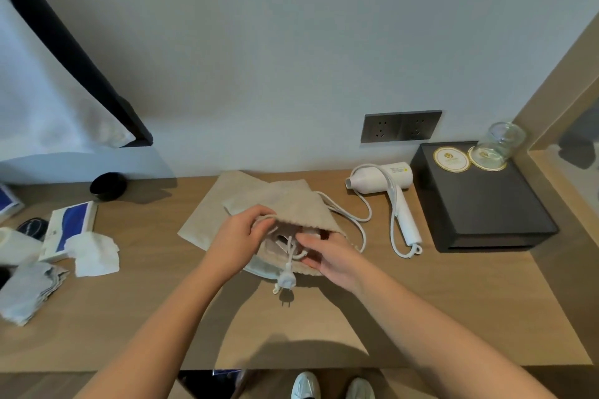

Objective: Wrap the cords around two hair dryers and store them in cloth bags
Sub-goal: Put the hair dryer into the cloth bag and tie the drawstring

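Gripping the cloth bag [301, 210] on the table [421, 295], left hand [238, 236] and right hand [330, 256] curl fingers round its rim; a plug [286, 280] hangs out. The hair dryer [382, 179] bears a yellow label [399, 168], seemingly illegible.

A light wooden desk [421, 317] set against the wall, with things strewn from end to end.

In the middle lie flat beige cloth bags [201, 223], overlapping, with a bulging cloth bag [301, 207] on top of them. Right of these, on the far side, a white hair dryer [382, 176] lies on its side, its cord [369, 213] looping over the wood towards the bags. A black box [479, 204] sits at the far right. On the left are a blue-and-white packet [69, 223], crumpled white paper [94, 253], folded grey cloths [26, 291] nearer, and, farther back, a black round object [108, 186].
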Demonstrator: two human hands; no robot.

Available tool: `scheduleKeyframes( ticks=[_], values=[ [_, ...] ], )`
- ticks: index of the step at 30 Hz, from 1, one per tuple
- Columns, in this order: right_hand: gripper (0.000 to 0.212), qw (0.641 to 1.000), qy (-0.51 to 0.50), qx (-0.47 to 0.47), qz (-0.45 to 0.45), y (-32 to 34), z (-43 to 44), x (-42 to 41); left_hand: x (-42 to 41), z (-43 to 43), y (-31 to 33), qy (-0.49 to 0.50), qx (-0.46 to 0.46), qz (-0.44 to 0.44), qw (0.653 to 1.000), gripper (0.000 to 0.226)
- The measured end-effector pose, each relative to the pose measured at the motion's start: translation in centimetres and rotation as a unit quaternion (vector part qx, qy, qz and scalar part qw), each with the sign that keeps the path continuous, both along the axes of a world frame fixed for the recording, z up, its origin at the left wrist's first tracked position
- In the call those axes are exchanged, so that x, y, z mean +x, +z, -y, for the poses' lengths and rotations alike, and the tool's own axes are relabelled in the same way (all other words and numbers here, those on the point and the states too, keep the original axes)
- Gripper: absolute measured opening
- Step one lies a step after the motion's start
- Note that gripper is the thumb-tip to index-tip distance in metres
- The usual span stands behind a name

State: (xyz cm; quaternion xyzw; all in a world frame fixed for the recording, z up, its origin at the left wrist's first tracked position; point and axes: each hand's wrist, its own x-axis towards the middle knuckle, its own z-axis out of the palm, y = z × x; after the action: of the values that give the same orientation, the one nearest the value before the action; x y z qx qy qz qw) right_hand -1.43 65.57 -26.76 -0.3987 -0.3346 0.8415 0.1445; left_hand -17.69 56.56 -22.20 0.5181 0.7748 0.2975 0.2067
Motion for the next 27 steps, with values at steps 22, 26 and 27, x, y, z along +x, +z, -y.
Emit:
scheduleKeyframes(
  ticks=[22, 26, 27],
  values=[
    [0.019, 0.697, 0.188, 0.6, 0.344, 7.7, -7.1, 1.2, -4.3, -3.7, 6.4, 0.016, -0.071, -0.174, 0.982, 0.029],
    [0.027, 0.755, 0.133, 0.591, 0.252, 11.4, -7.9, 0.7, -4.9, -4.3, 9.7, 0.026, -0.022, -0.203, 0.979, 0.038],
    [0.027, 0.75, 0.127, 0.597, 0.255, 12.0, -8.1, 0.6, -5.0, -4.5, 10.3, 0.026, -0.017, -0.206, 0.978, 0.039]
  ],
)
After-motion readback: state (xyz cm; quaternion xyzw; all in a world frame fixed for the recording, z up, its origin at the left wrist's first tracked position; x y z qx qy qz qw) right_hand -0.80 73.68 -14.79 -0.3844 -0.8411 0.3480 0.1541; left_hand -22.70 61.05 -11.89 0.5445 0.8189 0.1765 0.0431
